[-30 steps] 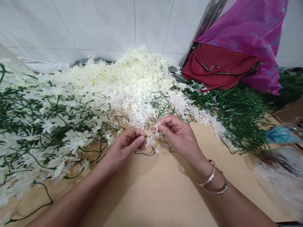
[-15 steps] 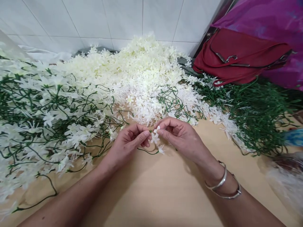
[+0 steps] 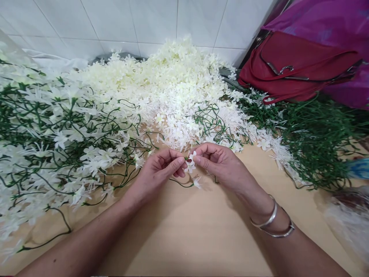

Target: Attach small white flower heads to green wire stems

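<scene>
Over the tabletop, my left hand pinches the green stem of an artificial flower between thumb and forefinger. My right hand is closed on small white petals at that stem's tip, the two hands' fingertips nearly meeting. Lower on the same stem, a white bloom with thin stamens hangs just above the table. Where stem and petals join is partly covered by my fingers.
Stemmed white flowers are heaped at left. Loose white petals are piled against the tiled wall. Bare green stems lie at right, below a red handbag and purple plastic. Clear plastic sits at the right edge.
The view has shifted slightly. My hands stay together with the same pinch on stem and petals, and the petals sit a little closer to my right fingertips.
</scene>
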`<state>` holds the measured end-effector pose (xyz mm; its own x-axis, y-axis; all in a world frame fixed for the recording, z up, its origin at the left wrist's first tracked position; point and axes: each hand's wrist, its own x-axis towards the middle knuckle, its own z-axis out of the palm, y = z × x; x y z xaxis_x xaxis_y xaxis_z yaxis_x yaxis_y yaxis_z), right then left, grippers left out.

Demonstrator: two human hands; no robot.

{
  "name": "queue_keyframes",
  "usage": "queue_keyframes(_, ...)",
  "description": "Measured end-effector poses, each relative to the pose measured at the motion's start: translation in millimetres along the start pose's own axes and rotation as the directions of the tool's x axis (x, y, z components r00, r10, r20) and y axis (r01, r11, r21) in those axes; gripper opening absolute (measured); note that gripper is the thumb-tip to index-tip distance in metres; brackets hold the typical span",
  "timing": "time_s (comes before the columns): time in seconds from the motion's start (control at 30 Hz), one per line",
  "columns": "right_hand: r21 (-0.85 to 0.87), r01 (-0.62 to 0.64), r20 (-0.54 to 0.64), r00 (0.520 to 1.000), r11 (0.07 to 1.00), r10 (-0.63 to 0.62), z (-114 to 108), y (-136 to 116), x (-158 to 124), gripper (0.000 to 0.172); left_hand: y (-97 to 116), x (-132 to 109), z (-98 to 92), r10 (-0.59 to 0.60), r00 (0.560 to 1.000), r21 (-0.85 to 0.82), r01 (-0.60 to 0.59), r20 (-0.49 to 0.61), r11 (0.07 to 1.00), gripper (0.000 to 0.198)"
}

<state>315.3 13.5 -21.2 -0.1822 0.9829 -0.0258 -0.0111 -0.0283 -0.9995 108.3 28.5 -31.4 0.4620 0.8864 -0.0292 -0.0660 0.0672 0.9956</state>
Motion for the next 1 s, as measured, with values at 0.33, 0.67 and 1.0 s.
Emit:
queue_keyframes(0.33, -0.070, 0.014, -0.017, 1.000, 0.997, -0.015, 4.6, 0.7, -2.4, 0.027, -2.2, -1.6, 2.8, -0.011, 1.000, 0.018, 0.011, -0.005, 1.000, 0.032)
queue_keyframes(0.67, -0.113, 0.036, -0.039, 0.998, 0.993, -0.041, 12.6, 8.4, -2.9, 0.019, -7.2, -1.8, 9.0, 0.020, 0.997, 0.107, -0.012, -0.073, 0.994, 0.030)
queue_keyframes(1.0, -0.022, 0.038, -0.054, 0.998, 0.999, -0.039, 5.8, 12.7, 3.3, 0.025, -9.4, 0.2, 10.1, -0.009, 0.990, -0.039, 0.004, -0.140, 0.999, 0.033)
